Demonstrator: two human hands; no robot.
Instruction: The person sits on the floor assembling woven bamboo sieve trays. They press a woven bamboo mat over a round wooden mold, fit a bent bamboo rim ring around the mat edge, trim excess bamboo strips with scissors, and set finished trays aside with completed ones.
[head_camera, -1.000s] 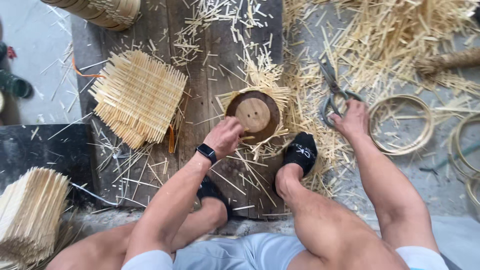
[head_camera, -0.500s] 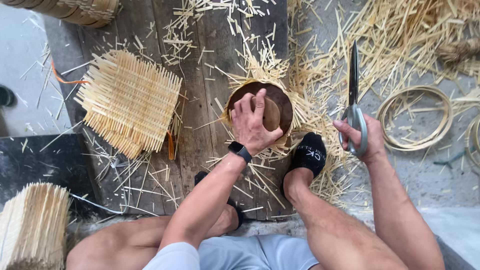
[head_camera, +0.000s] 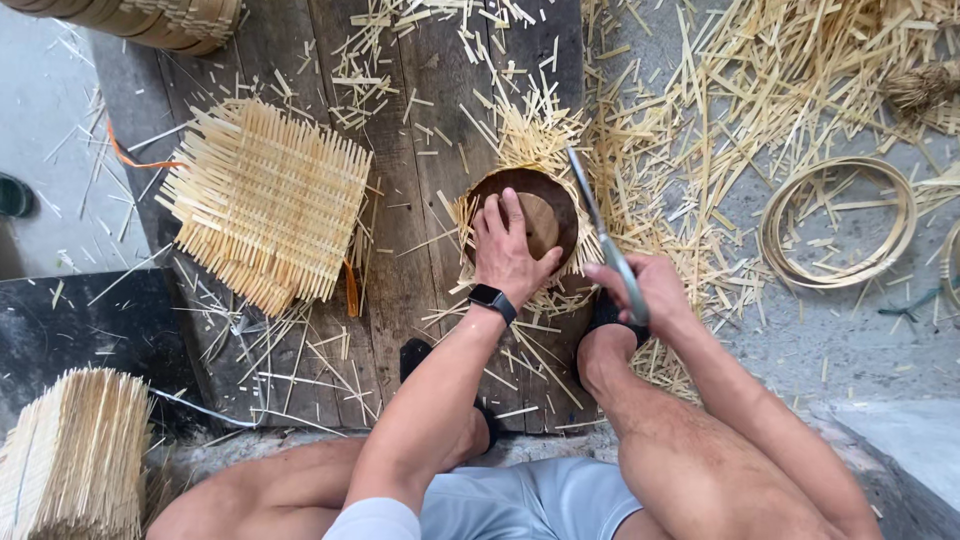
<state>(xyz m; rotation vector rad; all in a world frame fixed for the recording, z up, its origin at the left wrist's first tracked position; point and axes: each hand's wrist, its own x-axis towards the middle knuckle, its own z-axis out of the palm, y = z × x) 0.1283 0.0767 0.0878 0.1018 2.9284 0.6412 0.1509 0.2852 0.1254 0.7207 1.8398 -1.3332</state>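
A seated person's left hand presses flat, fingers spread, on a round dark wooden mould near the middle of the plank worktop, pinning a woven bamboo mat. The right hand is clenched around scissors (blades angled toward the mould's right rim). Trimming looks underway; the cut needs to follow that rim closely.

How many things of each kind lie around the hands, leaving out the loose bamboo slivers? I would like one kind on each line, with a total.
Scissors, held in the right hand: 1
Round wooden mould under the left hand: 1
Square woven mat: 1
Bundle of cut strips: 1
Fully visible bamboo hoop: 1
Total: 5
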